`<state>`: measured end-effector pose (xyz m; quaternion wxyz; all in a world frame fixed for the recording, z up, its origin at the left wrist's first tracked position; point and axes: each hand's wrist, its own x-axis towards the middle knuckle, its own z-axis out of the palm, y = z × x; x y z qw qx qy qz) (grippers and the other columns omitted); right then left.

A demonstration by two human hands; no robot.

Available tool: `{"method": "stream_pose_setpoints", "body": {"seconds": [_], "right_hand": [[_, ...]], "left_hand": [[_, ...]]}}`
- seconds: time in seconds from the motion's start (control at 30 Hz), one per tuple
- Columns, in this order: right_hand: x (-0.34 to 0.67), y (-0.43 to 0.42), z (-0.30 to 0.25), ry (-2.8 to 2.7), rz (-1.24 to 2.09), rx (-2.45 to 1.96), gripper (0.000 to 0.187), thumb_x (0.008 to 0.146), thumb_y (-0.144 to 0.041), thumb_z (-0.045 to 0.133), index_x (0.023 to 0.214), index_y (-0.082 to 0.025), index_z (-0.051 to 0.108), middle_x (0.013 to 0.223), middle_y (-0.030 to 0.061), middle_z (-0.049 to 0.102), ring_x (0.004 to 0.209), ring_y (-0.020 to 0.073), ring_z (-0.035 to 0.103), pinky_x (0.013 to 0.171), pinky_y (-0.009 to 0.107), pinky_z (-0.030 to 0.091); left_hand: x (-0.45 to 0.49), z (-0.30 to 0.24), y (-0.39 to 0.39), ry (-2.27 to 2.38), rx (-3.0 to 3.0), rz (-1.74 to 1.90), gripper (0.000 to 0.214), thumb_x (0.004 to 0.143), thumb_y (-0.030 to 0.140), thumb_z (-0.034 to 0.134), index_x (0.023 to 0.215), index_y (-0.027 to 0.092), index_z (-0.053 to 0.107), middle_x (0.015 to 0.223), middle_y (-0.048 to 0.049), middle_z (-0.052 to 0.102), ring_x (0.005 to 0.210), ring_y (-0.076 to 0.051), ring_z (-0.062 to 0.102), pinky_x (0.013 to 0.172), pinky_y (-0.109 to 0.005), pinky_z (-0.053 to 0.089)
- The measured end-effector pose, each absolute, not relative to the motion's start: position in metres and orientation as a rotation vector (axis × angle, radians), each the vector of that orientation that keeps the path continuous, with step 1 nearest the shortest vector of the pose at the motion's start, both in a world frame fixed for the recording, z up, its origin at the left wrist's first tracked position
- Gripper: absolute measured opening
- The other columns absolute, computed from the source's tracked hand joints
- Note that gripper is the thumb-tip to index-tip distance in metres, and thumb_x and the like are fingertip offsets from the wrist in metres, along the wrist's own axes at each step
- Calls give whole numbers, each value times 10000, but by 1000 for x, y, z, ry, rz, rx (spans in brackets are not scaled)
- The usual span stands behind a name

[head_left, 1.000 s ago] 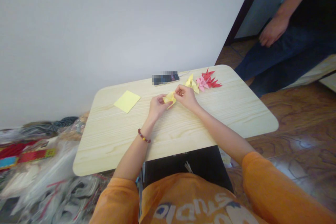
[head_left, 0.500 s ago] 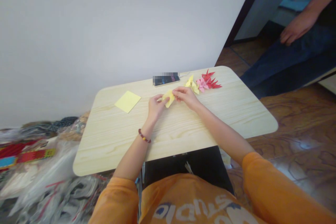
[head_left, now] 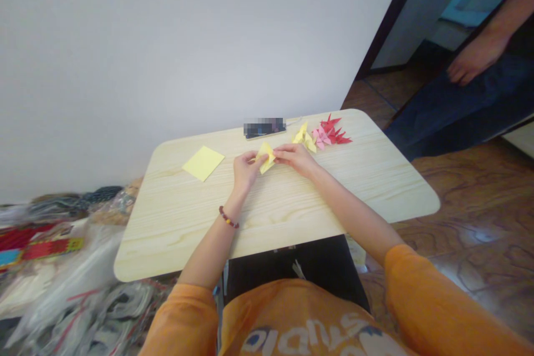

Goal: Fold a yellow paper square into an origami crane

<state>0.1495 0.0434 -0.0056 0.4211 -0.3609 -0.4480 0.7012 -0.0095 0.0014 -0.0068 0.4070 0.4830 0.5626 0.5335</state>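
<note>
A small folded piece of yellow paper (head_left: 265, 154) is held between both hands above the middle of the table. My left hand (head_left: 247, 171) pinches its left side, thumb on top. At its right edge, the fingertips of my right hand (head_left: 297, 159) are closed on the paper. Flat on the table to the left lies a square yellow sheet or pad (head_left: 203, 163). Behind my right hand sit folded paper shapes: yellow ones (head_left: 305, 138), a pink one (head_left: 321, 136) and red ones (head_left: 335, 129).
A phone (head_left: 265, 129), partly blurred out, rests at the back of the pale wooden table (head_left: 187, 233), near the wall. Plastic-wrapped goods (head_left: 83, 289) are heaped on the floor at left. Another person's hand (head_left: 475, 61) hangs at the far right, beyond the table.
The folded yellow paper has tilted slightly in my fingers. My right hand has shifted a little along its right edge, and the camera view has moved slightly.
</note>
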Motion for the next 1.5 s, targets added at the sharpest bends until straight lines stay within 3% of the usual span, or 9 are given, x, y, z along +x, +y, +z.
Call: {"method": "stream_pose_setpoints", "body": {"seconds": [0.17,0.3,0.43,0.93,1.27,1.5], "right_hand": [[146,42,-4,-1094,1700,-956,345,439,-310,867,691,-140,705,708,27,687,653,109,627,700,260,530],[146,41,-3,-1135,1714,-962,357,469,-354,850,708,-135,700,640,13,668,582,88,592,631,236,511],[145,39,-2,-1112,1786,-929,374,446,-333,859,719,-142,690,653,-1,669,564,75,578,593,215,491],[147,41,-2,-1067,1882,-978,309,420,-185,819,668,-140,641,535,-40,605,479,48,508,495,185,382],[146,42,-7,-1066,1856,-1046,225,436,-145,746,612,-138,605,474,-57,542,429,37,438,450,180,316],[145,41,-9,-1088,1868,-1047,206,439,-148,733,583,-140,586,472,-50,548,425,37,437,442,177,307]], "left_hand": [[-9,-6,1,1463,1256,1382,290,647,375,705,804,130,706,838,-64,709,647,-152,616,596,-241,461],[-9,-5,0,1489,1303,1363,268,671,386,687,781,142,696,718,-33,684,545,-126,573,522,-220,419],[-8,-2,-3,1469,1354,1387,263,699,376,665,834,152,695,745,-27,687,539,-121,566,507,-216,406],[-10,-4,0,1373,1454,1417,233,710,350,670,817,147,710,790,-48,704,657,-142,603,610,-236,463],[-6,2,-2,1340,1330,1319,292,608,289,727,850,130,696,828,-63,711,656,-146,634,617,-248,485],[-6,3,-3,1341,1280,1290,362,563,393,789,784,118,706,790,-72,717,646,-158,634,605,-253,481]]}}
